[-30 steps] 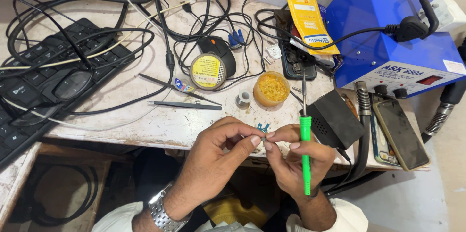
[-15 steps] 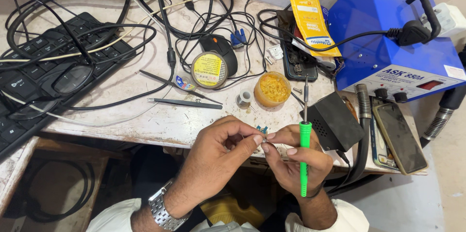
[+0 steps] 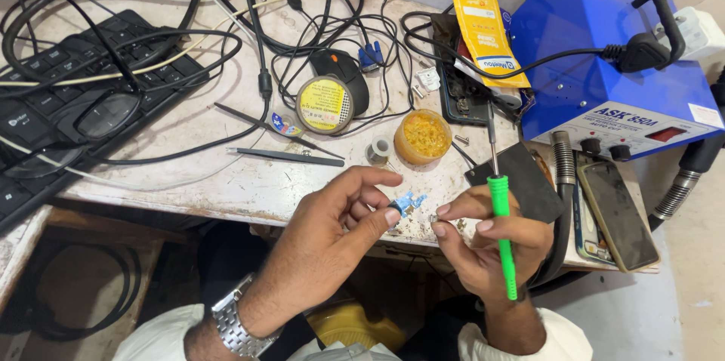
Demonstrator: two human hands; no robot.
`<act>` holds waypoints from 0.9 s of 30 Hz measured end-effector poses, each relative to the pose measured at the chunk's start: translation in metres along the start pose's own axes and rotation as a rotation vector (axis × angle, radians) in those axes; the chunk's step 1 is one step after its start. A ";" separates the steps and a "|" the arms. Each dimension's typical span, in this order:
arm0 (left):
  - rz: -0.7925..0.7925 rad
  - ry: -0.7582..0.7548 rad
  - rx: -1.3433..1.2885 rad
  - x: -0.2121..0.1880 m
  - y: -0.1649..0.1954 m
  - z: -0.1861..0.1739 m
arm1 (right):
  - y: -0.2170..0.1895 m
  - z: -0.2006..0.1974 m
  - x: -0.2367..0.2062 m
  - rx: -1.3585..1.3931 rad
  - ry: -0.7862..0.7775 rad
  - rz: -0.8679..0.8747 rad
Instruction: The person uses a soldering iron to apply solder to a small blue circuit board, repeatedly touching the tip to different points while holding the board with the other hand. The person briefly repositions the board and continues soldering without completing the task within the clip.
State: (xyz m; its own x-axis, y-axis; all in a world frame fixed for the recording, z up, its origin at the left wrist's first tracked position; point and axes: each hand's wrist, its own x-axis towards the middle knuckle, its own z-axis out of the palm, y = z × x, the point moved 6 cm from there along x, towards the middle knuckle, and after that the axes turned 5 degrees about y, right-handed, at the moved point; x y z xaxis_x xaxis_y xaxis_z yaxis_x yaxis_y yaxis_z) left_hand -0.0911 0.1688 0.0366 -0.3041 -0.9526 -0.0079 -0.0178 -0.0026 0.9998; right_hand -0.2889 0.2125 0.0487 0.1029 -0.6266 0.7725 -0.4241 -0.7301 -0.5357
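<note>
While the left hand [image 3: 332, 214] pinched a small blue part [image 3: 405, 202], the right hand [image 3: 491, 236] gripped a green-handled screwdriver [image 3: 499, 232]. Its long axis ran near-vertical, tip pointing away toward the blue box [image 3: 604, 66].

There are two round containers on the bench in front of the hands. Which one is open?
The small amber pot, open-topped and showing yellow paste, nearest the screwdriver in the right hand. The flat tin to its left is shut, with a yellow labelled lid.
</note>
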 end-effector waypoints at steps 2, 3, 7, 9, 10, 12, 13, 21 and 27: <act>-0.022 -0.010 0.047 0.001 0.001 -0.002 | -0.005 -0.003 0.005 -0.068 -0.056 -0.041; -0.036 -0.023 0.076 0.002 0.002 -0.003 | -0.007 -0.004 0.007 -0.104 -0.086 -0.074; -0.048 -0.024 0.160 0.001 0.007 -0.006 | -0.019 -0.002 0.013 -0.246 -0.189 -0.209; -0.014 -0.031 0.174 0.001 0.010 -0.005 | -0.021 0.003 0.016 -0.246 -0.230 -0.248; 0.006 -0.036 0.182 0.001 0.012 -0.005 | -0.021 0.005 0.017 -0.247 -0.248 -0.269; 0.021 -0.035 0.172 0.002 0.013 -0.003 | -0.021 0.008 0.018 -0.249 -0.271 -0.283; 0.027 -0.035 0.166 0.001 0.013 -0.002 | -0.021 0.010 0.019 -0.250 -0.283 -0.289; -0.040 -0.068 0.118 0.004 0.004 0.000 | -0.023 0.014 0.019 -0.290 -0.259 -0.351; -0.119 -0.117 0.120 0.008 0.003 0.001 | -0.022 0.018 0.020 -0.255 -0.271 -0.323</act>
State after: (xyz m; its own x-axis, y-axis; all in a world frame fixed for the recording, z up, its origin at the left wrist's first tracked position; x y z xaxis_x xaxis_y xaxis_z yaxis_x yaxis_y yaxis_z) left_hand -0.0949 0.1621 0.0394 -0.4012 -0.9060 -0.1346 -0.1718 -0.0699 0.9826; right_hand -0.2609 0.2107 0.0701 0.4817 -0.4524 0.7505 -0.5351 -0.8301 -0.1569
